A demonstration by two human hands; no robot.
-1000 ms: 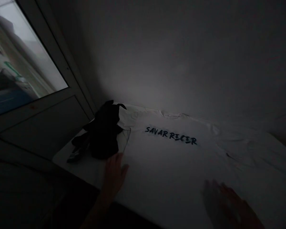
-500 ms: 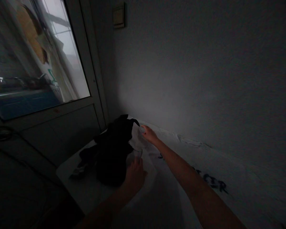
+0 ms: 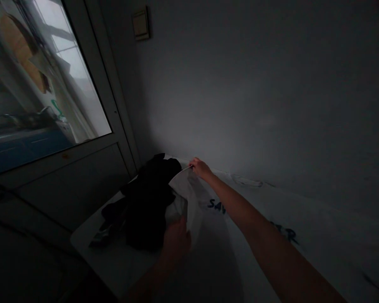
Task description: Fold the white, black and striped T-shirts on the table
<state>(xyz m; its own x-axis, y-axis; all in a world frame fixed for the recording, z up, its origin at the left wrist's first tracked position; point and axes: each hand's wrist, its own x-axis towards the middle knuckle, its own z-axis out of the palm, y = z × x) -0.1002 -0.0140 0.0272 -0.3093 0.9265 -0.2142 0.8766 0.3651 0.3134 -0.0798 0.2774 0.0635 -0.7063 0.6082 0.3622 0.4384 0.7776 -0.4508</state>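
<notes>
The white T-shirt (image 3: pixel 303 227) lies on a white tabletop (image 3: pixel 91 248). Now one side of it stands up in a big flap (image 3: pixel 189 200), which lay much lower a moment ago. The right hand (image 3: pixel 200 168) pinches the top edge of the flap. The left hand (image 3: pixel 176 243) is at the bottom of the flap, but its fingers are hidden, so I cannot tell if it pinches. A black cloth pile (image 3: pixel 148 206) sits touching the flap.

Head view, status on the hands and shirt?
Right hand pinching the edge of the white T-shirt, lifted. Left hand at the same fold, grip unclear. Black cloth bunched alongside.
</notes>
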